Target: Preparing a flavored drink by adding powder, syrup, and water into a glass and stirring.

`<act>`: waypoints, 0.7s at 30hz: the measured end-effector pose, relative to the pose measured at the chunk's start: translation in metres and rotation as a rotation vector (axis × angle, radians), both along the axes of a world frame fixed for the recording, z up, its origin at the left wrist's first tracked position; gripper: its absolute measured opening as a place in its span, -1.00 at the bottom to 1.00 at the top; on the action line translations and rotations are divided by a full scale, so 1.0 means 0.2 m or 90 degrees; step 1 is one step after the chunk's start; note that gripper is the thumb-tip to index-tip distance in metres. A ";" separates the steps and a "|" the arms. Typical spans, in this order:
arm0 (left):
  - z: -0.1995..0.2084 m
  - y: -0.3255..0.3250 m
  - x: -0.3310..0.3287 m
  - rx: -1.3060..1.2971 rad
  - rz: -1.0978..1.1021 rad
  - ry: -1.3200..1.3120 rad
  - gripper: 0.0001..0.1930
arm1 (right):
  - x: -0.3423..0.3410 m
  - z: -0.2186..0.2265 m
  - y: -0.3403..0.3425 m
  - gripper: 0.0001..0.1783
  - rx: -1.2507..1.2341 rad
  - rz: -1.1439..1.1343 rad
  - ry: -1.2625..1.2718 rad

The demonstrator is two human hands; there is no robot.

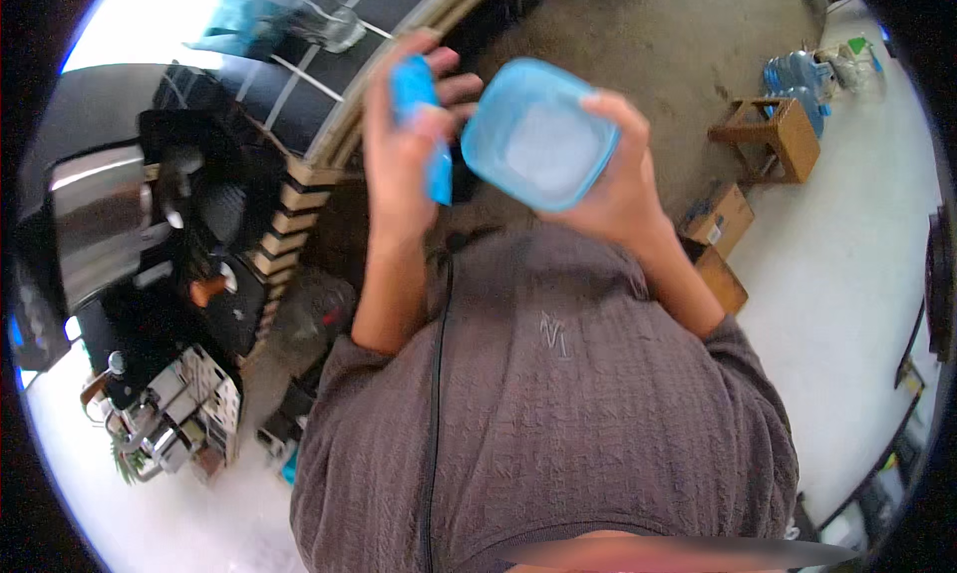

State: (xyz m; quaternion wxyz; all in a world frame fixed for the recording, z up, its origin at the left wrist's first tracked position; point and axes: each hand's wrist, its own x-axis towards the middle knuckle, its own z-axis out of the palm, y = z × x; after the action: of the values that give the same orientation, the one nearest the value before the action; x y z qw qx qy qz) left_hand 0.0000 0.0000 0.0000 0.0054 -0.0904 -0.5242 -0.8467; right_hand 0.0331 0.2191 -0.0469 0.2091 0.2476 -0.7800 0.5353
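Note:
My right hand (633, 174) grips a translucent blue plastic container (496, 84) with rounded corners. Its open top is turned toward me, and a whitish patch shows inside; whether that is contents or the bare bottom I cannot tell. Left of it, my left hand (397, 164) is raised and blurred by motion. Between its thumb and fingers is a flat, bright blue lid (413, 86), seen nearly edge-on. A small gap separates the lid from the container. Both hands are in the air in front of my chest.
A dark-tiled counter (344, 39) with a wooden edge runs along the upper left. A shiny metal appliance (95, 219) stands at the left, with metal equipment (174, 423) below it. To the right are a wooden stool (788, 139), large water bottles (793, 74) and a cardboard box (728, 222).

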 end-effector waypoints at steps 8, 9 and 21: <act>-0.31 0.43 -0.04 0.316 0.087 -0.272 -0.24 | -0.43 0.11 0.43 0.09 -0.046 0.116 0.059; -0.32 0.48 -0.04 0.316 0.104 -0.274 -0.24 | -0.45 0.10 0.45 0.10 -0.087 0.154 0.065; -0.63 0.60 -0.06 0.562 -0.058 -0.355 -0.53 | -0.45 0.05 0.40 0.20 -0.088 0.377 -0.076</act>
State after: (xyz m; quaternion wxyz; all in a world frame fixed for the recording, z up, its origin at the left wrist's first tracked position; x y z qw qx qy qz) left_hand -0.0121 0.1205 -0.1267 -0.1336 0.1264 -0.0942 -0.9784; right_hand -0.0569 0.3000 -0.0377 0.0142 0.4174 -0.6467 0.6382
